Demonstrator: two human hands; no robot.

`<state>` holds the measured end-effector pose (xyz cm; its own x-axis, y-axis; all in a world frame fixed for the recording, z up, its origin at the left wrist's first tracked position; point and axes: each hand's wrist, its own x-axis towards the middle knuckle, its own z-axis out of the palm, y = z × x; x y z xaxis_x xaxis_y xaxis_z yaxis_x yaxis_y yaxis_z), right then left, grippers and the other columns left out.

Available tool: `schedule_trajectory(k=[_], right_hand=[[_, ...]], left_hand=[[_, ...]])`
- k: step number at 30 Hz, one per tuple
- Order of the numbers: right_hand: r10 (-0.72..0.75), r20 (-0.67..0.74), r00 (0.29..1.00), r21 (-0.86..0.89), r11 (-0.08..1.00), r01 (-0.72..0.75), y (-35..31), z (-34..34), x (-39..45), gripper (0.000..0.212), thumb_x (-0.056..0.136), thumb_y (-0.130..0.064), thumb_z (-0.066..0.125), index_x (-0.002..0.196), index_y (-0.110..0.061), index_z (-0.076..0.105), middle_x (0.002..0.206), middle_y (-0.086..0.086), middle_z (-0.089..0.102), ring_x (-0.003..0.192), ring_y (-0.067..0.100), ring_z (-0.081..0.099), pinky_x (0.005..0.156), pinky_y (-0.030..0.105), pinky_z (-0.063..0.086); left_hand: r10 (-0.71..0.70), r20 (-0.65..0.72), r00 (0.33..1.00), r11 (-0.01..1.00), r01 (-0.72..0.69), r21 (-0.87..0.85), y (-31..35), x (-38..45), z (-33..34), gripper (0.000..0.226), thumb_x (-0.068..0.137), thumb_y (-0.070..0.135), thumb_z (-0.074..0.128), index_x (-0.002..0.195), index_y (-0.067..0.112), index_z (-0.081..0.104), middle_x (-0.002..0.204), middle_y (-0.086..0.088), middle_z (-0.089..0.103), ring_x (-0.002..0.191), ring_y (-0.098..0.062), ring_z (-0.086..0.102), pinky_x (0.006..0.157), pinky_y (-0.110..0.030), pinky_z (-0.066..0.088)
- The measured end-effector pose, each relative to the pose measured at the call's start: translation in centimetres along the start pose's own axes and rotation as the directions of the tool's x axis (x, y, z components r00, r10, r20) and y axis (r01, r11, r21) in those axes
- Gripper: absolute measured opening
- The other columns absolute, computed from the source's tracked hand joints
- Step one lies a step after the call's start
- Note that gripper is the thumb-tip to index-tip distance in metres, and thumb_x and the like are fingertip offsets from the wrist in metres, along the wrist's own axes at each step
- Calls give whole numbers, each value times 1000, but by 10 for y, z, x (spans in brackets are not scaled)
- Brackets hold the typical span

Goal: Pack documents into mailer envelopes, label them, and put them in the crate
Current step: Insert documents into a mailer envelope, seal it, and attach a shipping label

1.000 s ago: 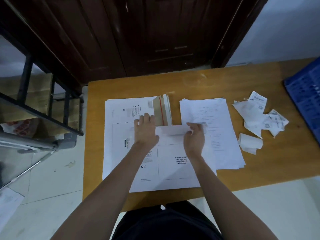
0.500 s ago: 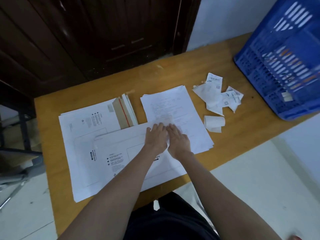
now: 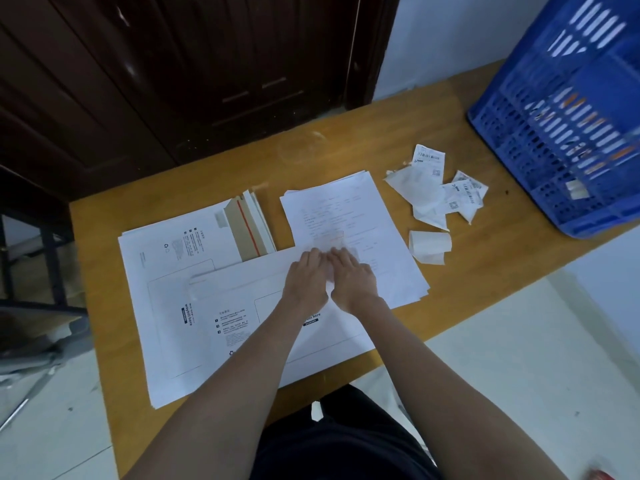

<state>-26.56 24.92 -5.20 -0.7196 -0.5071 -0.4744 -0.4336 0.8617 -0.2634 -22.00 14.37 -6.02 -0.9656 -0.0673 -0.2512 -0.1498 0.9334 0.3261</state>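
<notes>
Matt wooden table [image 3: 346, 147], white paper documents [image 3: 349, 216], perforated blue plastic crate [image 3: 554, 140]

White paper on an ochre-brown table [image 3: 398, 126], with a bright blue crate [image 3: 568, 133] at the right edge.
The mailer envelopes [image 3: 221, 306] are white with small dark-blue and black print; one open flap [image 3: 244, 230] shows tan card crossed by a red strip. The document stack [image 3: 349, 216] is white with faint grey text. The crumpled labels [image 3: 436, 188] are white with black barcodes. The crate's slotted walls form a pattern of pale gaps.
</notes>
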Motion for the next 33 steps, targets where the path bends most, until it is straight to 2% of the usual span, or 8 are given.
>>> schedule_trajectory(k=[6, 13, 17, 21, 22, 25, 29, 33], right_hand=[[-8, -87, 996, 41, 999, 12, -2, -21, 10, 45, 90, -12, 46, 135, -14, 47, 135, 3, 46, 126, 21, 42, 103, 33, 33], [42, 30, 999, 188, 981, -46, 5, -25, 12, 43, 91, -7, 41, 130, -20, 54, 138, -2, 45, 122, 22, 48, 105, 34, 36], [183, -203, 962, 651, 759, -7, 23, -34, 9, 42, 86, 10, 37, 113, -6, 65, 127, 9, 58, 117, 25, 54, 101, 34, 43], [517, -364, 775, 820, 573, 4, 60, -60, 12, 43, 80, 13, 33, 111, -4, 58, 115, 8, 62, 107, 21, 57, 83, 20, 42], [622, -338, 706, 875, 484, -7, 72, -68, 15, 41, 81, 11, 34, 111, -5, 57, 114, 9, 62, 103, 21, 57, 78, 18, 42], [834, -143, 533, 986, 167, 2, 112, -89, 28, 41, 86, 6, 37, 119, -10, 54, 118, 9, 56, 101, 20, 56, 72, 17, 42], [748, 90, 658, 994, -27, -105, 154, -98, 38, 47, 94, 2, 38, 139, -11, 41, 133, 17, 49, 98, 21, 48, 66, 23, 42], [672, 229, 705, 973, -161, -163, 163, -103, 46, 56, 93, 8, 34, 142, -17, 40, 124, 16, 57, 79, 17, 52, 52, 20, 41]], left_hand=[[-63, -16, 998, 975, 58, -215, -9, 13, -19, 43, 91, 9, 54, 134, 12, 49, 131, -6, 44, 118, -23, 47, 99, -33, 42], [-37, -12, 999, 993, 39, 114, -8, -8, 0, 49, 90, 14, 53, 137, 13, 40, 140, -2, 38, 130, -21, 34, 109, -34, 26], [-130, -86, 988, 987, 137, 83, 9, 23, -21, 29, 91, 16, 49, 119, 13, 57, 122, -6, 53, 115, -23, 44, 98, -33, 36], [-150, -33, 988, 947, 135, -291, 41, 64, -53, 22, 92, 12, 51, 112, 13, 60, 117, -7, 55, 108, -22, 53, 87, -33, 45], [-208, 61, 976, 860, 212, -465, 52, 76, -60, 23, 92, 12, 51, 113, 13, 60, 118, -8, 57, 104, -22, 56, 84, -31, 46], [-190, 441, 877, 323, 480, -816, 84, 106, -77, 25, 95, 19, 52, 119, 16, 57, 118, -9, 60, 90, -19, 60, 80, -28, 45], [-90, 527, 845, 320, 526, -788, 120, 135, -73, 35, 101, 29, 43, 134, 21, 48, 119, -4, 59, 102, -20, 58, 94, -34, 43], [-34, 562, 827, 434, 518, -737, 141, 154, -56, 44, 102, 32, 36, 145, 29, 31, 118, -10, 55, 84, -16, 56, 73, -25, 44]])
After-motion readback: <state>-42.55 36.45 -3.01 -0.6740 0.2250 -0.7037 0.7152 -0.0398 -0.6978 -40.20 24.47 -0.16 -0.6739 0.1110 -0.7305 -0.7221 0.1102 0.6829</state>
